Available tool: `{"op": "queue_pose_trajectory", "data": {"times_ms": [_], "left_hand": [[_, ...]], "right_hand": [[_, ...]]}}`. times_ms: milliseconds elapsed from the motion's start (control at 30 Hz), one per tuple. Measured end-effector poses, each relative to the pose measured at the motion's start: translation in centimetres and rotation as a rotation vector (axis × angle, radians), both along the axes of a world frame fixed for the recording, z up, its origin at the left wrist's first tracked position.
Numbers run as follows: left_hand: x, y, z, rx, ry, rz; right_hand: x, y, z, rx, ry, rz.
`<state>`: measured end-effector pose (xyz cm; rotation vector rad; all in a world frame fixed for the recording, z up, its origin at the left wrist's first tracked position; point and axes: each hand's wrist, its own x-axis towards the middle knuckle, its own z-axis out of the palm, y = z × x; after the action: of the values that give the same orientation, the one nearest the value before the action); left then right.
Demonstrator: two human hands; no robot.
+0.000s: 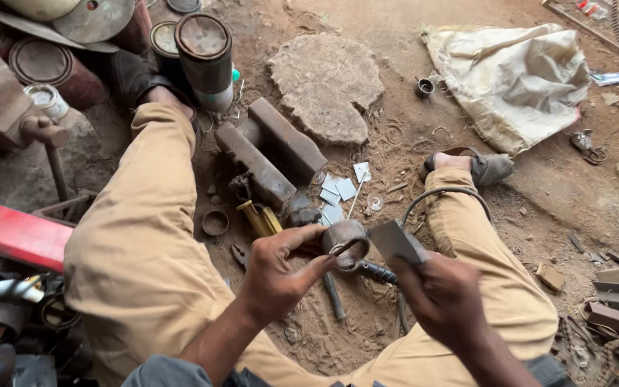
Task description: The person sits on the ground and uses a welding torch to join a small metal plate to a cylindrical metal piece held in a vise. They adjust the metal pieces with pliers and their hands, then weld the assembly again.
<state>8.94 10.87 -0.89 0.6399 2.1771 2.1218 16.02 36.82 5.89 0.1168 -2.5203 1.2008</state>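
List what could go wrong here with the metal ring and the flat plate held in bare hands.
1. The left hand pinches the metal ring with bare fingers; an edge might cut them.
2. The right hand grips the flat plate close to the ring; a slip could jam a thumb.
3. Both are held over the dirt floor beside small metal squares; a dropped piece could get lost there.

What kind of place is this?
Probably an informal metalworking shop on bare earth. The left hand holds a short rusty metal ring, the right hand a flat grey metal plate; heavy steel block anvils and rusty cans sit nearby.
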Motion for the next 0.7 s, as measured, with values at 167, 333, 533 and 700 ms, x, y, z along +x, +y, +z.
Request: {"op": "queue_pose_trajectory", "data": {"times_ms": [167,333,533,700], "left_hand": [[0.4,0.0,-0.3,0.045,0.039,0.018],[0.0,-0.1,-0.4,0.032,0.073,0.026],[0.2,0.0,-0.8,0.052,0.091,0.024],[0.4,-0.3,-0.6,0.023,0.094,0.074]], "right_hand": [[-0.2,0.0,-1.0,-0.189,0.111,-0.226],[0.9,3.4,-4.5,0.958,0.485,-0.020],[1.8,4.3,-8.8,0.385,-0.310,0.024],[1.5,2.4,-6.7,0.207,-0.018,-0.146]]}}
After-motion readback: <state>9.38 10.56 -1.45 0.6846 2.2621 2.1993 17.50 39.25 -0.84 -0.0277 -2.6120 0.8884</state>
